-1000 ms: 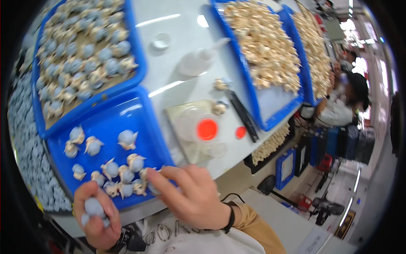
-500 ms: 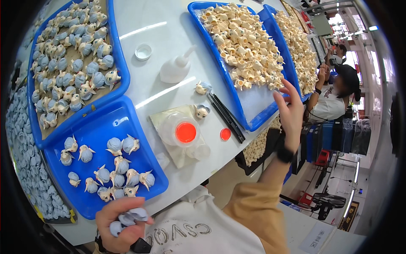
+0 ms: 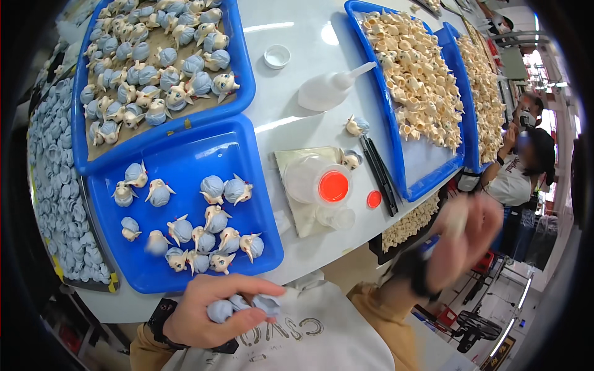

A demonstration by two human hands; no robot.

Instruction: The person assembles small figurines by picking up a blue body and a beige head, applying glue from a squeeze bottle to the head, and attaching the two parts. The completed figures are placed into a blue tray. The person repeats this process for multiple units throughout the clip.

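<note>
My left hand (image 3: 216, 309), low in front of my shirt, is closed around several grey-blue doll hair pieces (image 3: 267, 304). My right hand (image 3: 471, 241) is smeared by motion, right of the table edge. A pale cream doll head piece (image 3: 456, 221) shows blurred at its fingers. Beyond it, a blue tray (image 3: 401, 170) holds a heap of cream doll head pieces (image 3: 414, 80). Nearest my left hand, a small blue tray (image 3: 167, 283) contains several doll heads with grey-blue hair (image 3: 180, 230).
A white squeeze bottle (image 3: 323, 93), round cap (image 3: 277, 57), clear jar with red-orange contents (image 3: 334, 185), small red lid (image 3: 374, 198) and black tweezers (image 3: 380, 176) lie on the table. A larger tray (image 3: 246, 80) of finished-looking heads stands far left. A co-worker (image 3: 513, 173) sits at right.
My right hand has come back from the cream pieces' tray toward me, with a pale piece now at its fingers. My left hand has moved right, and the view has shifted.
</note>
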